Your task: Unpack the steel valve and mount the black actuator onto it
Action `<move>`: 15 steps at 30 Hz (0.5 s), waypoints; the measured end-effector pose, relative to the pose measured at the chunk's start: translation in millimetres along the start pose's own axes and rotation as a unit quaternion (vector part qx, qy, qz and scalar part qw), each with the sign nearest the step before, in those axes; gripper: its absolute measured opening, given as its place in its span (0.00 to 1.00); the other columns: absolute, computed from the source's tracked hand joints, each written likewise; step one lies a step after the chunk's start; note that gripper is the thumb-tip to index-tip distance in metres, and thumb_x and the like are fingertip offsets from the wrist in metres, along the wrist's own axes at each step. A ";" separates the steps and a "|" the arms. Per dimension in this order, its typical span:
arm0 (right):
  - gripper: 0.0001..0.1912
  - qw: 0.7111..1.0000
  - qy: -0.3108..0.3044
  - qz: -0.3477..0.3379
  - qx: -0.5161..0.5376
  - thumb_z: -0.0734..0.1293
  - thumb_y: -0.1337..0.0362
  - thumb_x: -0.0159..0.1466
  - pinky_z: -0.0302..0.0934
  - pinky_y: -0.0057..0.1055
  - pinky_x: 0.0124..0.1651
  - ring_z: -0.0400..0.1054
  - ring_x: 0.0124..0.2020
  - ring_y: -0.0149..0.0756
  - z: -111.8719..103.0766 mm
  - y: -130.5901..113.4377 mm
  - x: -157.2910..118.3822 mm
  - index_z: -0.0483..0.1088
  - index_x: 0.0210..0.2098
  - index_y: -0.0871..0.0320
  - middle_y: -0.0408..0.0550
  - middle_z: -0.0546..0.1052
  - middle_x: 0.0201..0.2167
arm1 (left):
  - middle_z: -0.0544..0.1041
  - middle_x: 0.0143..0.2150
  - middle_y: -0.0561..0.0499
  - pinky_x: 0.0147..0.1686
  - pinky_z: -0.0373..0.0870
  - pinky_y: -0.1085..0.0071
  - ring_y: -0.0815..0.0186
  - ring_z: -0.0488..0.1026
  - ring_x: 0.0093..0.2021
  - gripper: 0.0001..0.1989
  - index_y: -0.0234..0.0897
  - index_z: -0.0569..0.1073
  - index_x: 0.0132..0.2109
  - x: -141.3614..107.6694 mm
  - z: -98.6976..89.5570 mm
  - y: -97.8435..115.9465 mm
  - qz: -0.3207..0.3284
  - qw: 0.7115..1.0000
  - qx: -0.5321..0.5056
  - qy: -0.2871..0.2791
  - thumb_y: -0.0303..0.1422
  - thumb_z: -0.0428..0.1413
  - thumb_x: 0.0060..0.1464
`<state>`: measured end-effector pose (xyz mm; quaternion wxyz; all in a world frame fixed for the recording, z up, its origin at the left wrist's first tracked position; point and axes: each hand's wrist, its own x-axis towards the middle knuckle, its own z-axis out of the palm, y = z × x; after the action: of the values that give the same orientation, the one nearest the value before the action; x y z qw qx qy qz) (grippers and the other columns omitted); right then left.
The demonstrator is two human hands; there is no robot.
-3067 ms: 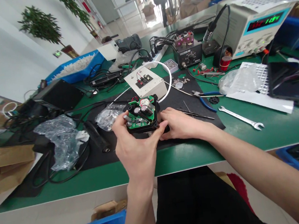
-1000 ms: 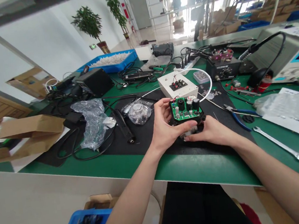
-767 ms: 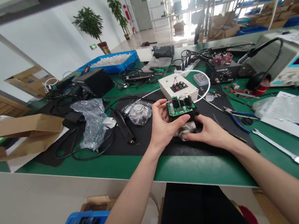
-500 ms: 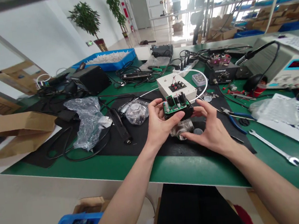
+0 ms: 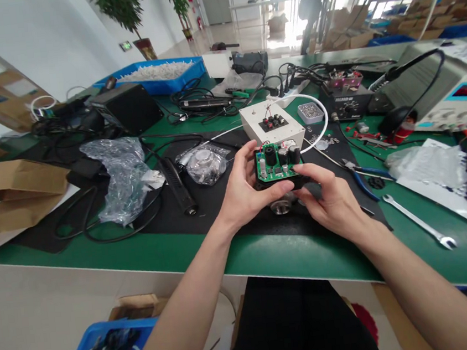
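Between my hands sits a black housing with a green circuit board [image 5: 276, 162] on top, its capacitors facing up. Under it shows a metal valve body [image 5: 281, 206] with a threaded opening, partly covered by my fingers. My left hand [image 5: 246, 183] wraps the left side of the housing, thumb along the front edge. My right hand [image 5: 322, 190] grips the right side, its index finger at the board's right edge and its thumb low near the valve body. Just behind stands a white box [image 5: 272, 123] with small terminals on its top.
Right of my hands lie blue-handled pliers [image 5: 363, 181] and an open-end wrench [image 5: 420, 222]. A bench power supply [image 5: 450, 91] stands far right. To the left are a black rod-shaped tool [image 5: 178, 186], bagged parts [image 5: 206, 164], crumpled plastic [image 5: 119, 176] and a cardboard box [image 5: 14, 192].
The circuit board has tilted so more of its top faces me. My right thumb has moved up from the valve body's front, and my right fingers have closed in on the housing.
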<state>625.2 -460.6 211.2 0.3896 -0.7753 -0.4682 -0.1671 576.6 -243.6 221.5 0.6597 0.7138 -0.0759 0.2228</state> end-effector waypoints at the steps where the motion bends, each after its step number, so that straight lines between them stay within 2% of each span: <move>1: 0.30 1.000 -0.011 -0.007 -0.014 0.63 0.71 0.74 0.74 0.43 0.53 0.78 0.54 0.46 -1.8 -0.4 -2.2 0.55 0.70 0.41 0.49 0.77 0.57 | 0.73 0.67 0.38 0.65 0.76 0.50 0.45 0.74 0.67 0.49 0.43 0.62 0.69 -1.5 -3.3 2.3 -0.005 1.000 -0.006 -0.029 0.42 0.77 0.45; 3: 0.30 0.998 -0.032 -0.019 -0.040 0.62 0.72 0.74 0.73 0.40 0.45 0.79 0.47 0.45 -5.4 -1.6 -7.1 0.53 0.69 0.40 0.49 0.78 0.51 | 0.73 0.68 0.39 0.68 0.74 0.46 0.44 0.72 0.69 0.50 0.44 0.62 0.70 -3.3 -9.1 6.9 -0.017 0.996 -0.019 -0.085 0.39 0.77 0.45; 5: 0.30 0.997 -0.040 -0.028 -0.059 0.62 0.72 0.73 0.71 0.39 0.41 0.78 0.43 0.45 -8.2 -3.0 -11.9 0.52 0.69 0.41 0.48 0.77 0.47 | 0.70 0.71 0.41 0.71 0.70 0.45 0.43 0.69 0.71 0.51 0.46 0.63 0.70 -3.8 -12.8 10.4 -0.024 0.993 -0.020 -0.112 0.35 0.78 0.43; 9: 0.33 0.997 -0.021 -0.045 -0.064 0.65 0.71 0.73 0.73 0.41 0.45 0.77 0.47 0.47 -8.5 -5.5 -19.0 0.51 0.71 0.43 0.53 0.76 0.51 | 0.70 0.70 0.40 0.71 0.71 0.49 0.45 0.69 0.71 0.50 0.44 0.65 0.67 -4.1 -11.6 10.3 -0.026 0.993 -0.026 -0.110 0.33 0.79 0.41; 12: 0.34 0.994 0.016 -0.070 -0.085 0.68 0.70 0.72 0.74 0.42 0.47 0.78 0.49 0.49 -6.3 -6.0 -21.3 0.55 0.72 0.46 0.56 0.77 0.55 | 0.72 0.68 0.40 0.68 0.74 0.54 0.47 0.72 0.69 0.49 0.42 0.64 0.65 -5.6 -7.5 7.7 -0.030 0.995 -0.041 -0.090 0.34 0.79 0.40; 15: 0.36 0.991 0.042 -0.079 -0.103 0.71 0.71 0.70 0.75 0.43 0.46 0.78 0.48 0.49 -4.8 -5.6 -21.8 0.58 0.72 0.47 0.57 0.78 0.54 | 0.71 0.68 0.41 0.63 0.77 0.57 0.48 0.74 0.66 0.48 0.42 0.64 0.65 -6.2 -6.4 10.6 -0.042 0.994 -0.048 -0.085 0.36 0.79 0.40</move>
<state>609.9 -475.8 203.2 0.3131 -0.7642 -0.4912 -0.2770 565.4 -239.8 228.7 0.6930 0.7002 -0.1122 0.1300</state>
